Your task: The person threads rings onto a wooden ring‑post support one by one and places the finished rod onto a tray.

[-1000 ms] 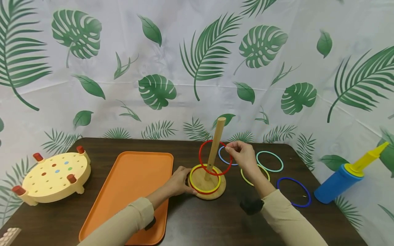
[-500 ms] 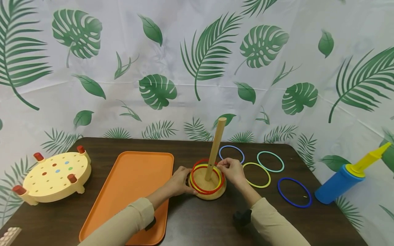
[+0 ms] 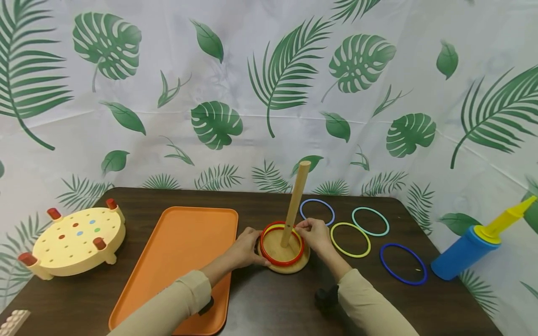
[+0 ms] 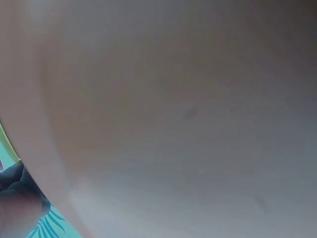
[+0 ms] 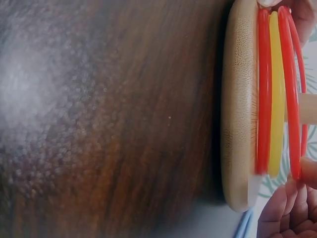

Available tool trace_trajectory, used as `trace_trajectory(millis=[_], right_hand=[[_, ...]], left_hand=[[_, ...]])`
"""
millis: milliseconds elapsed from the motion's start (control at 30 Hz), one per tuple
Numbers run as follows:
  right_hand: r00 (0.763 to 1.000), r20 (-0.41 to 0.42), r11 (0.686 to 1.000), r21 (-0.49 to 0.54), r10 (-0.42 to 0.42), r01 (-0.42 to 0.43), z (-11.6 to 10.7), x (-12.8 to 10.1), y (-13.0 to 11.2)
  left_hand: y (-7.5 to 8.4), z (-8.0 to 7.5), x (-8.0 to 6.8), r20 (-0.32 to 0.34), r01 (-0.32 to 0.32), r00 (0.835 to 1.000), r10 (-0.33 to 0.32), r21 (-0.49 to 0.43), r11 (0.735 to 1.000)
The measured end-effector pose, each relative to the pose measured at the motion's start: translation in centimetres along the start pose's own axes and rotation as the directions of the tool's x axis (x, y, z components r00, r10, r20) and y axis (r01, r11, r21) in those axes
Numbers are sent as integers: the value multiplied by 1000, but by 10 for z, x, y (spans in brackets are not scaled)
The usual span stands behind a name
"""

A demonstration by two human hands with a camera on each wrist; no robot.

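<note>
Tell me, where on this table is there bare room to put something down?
The orange tray is bare, and so is the table's near edge between the sleeves. It is crowded right of the wooden peg base, where loose rings lie.
</note>
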State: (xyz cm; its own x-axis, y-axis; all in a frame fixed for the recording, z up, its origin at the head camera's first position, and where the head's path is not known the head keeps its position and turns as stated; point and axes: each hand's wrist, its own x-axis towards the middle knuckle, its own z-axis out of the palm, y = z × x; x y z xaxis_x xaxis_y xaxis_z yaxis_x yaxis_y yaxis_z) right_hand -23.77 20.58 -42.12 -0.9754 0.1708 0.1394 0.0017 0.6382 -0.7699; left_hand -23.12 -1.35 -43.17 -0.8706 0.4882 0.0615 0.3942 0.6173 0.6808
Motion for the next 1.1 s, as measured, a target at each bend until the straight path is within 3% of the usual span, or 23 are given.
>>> trace_trajectory(millis=[367, 1100], right_hand=[[999, -10, 999, -15, 33, -33, 3, 1, 3], [999, -24, 999, -24, 23, -23, 8, 3, 9]], left_hand=[[1, 0, -1, -5, -15, 1000, 15, 9, 1000], [0, 1, -1, -7, -2, 1000, 2, 16, 1000]])
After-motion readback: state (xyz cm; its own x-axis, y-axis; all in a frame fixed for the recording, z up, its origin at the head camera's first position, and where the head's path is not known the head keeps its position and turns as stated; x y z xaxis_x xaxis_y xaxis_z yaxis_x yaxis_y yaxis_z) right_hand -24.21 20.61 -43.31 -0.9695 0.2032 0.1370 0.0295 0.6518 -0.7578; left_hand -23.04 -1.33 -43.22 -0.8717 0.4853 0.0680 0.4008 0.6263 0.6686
